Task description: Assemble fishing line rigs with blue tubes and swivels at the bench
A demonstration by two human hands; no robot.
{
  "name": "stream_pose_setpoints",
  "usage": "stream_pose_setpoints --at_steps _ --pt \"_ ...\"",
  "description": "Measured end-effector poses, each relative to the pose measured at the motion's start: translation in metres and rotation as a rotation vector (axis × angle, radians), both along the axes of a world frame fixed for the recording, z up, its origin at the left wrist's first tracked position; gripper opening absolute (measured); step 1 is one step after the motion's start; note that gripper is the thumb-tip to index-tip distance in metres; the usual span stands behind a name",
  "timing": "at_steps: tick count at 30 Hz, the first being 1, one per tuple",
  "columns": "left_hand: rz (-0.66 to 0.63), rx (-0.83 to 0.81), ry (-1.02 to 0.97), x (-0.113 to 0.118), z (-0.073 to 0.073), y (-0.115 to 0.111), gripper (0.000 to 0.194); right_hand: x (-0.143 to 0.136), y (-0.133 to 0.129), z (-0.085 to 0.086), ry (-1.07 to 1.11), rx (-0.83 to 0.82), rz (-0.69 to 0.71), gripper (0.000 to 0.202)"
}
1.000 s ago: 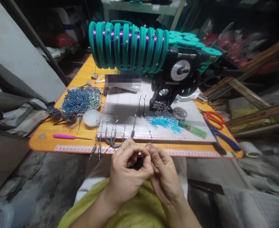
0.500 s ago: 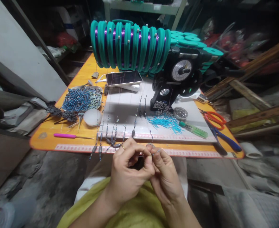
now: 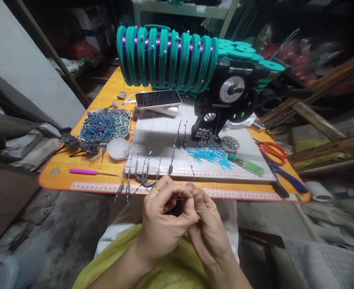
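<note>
Yellow worktop (image 3: 56, 182) is standing ahead — the left hand (image 3: 166, 222) and right hand (image 3: 211, 224) are pinching a tiny bluish bit (image 3: 201, 192), peeking out by the right thumb — its long way is hiding.

We cannot read with certainty any word, brand or number. We see small marks on the long ruler strip (image 3: 240, 194) at lower centre of the frame, on another ruler strip (image 3: 219, 174) just above it, and on the round dial (image 3: 226, 93) right of upper centre, but they are too blurred.
</note>
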State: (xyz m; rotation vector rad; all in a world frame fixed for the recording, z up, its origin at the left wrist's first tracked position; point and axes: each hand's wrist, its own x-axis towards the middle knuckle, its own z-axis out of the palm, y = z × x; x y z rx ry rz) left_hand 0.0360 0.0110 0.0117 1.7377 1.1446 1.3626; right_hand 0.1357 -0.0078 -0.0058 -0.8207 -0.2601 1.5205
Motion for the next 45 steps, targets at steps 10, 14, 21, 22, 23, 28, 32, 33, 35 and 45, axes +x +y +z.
stream_pose_setpoints --at_steps 10,14,21,22,23,28,32,33,35,45 --pt "0.012 0.024 -0.060 0.0002 -0.0022 -0.0015 0.016 -0.0068 -0.0032 0.0065 0.148 -0.011 0.018 0.016" --pt "0.015 0.029 -0.064 0.0004 -0.0027 -0.0018 0.016 -0.0068 -0.0030 0.0076 0.150 -0.005 0.015 0.016" --pt "0.014 0.033 -0.088 0.0003 -0.0039 -0.0027 0.017 -0.0069 -0.0028 0.0087 0.129 0.017 0.032 0.017" --pt "0.015 0.034 -0.088 0.0002 -0.0042 -0.0026 0.017 -0.0068 -0.0030 0.0085 0.123 0.019 0.034 0.017" --pt "0.015 0.037 -0.087 0.0003 -0.0044 -0.0025 0.017 -0.0066 -0.0031 0.0082 0.116 0.021 0.034 0.017" --pt "0.014 0.047 -0.073 0.0010 -0.0043 -0.0021 0.017 -0.0052 -0.0024 0.0050 0.081 0.014 0.006 0.018" --pt "0.018 0.042 -0.080 0.0023 -0.0046 -0.0028 0.018 -0.0051 -0.0017 0.0037 0.095 0.014 0.008 0.017" --pt "0.020 0.038 -0.085 0.0025 -0.0049 -0.0030 0.018 -0.0054 -0.0018 0.0039 0.107 0.013 0.011 0.017" --pt "0.024 0.030 -0.100 0.0028 -0.0054 -0.0035 0.017 -0.0063 -0.0021 0.0050 0.131 0.012 0.015 0.017" --pt "0.027 0.046 -0.111 0.0021 -0.0053 -0.0039 0.018 -0.0093 -0.0047 0.0088 0.167 0.026 0.014 0.015"
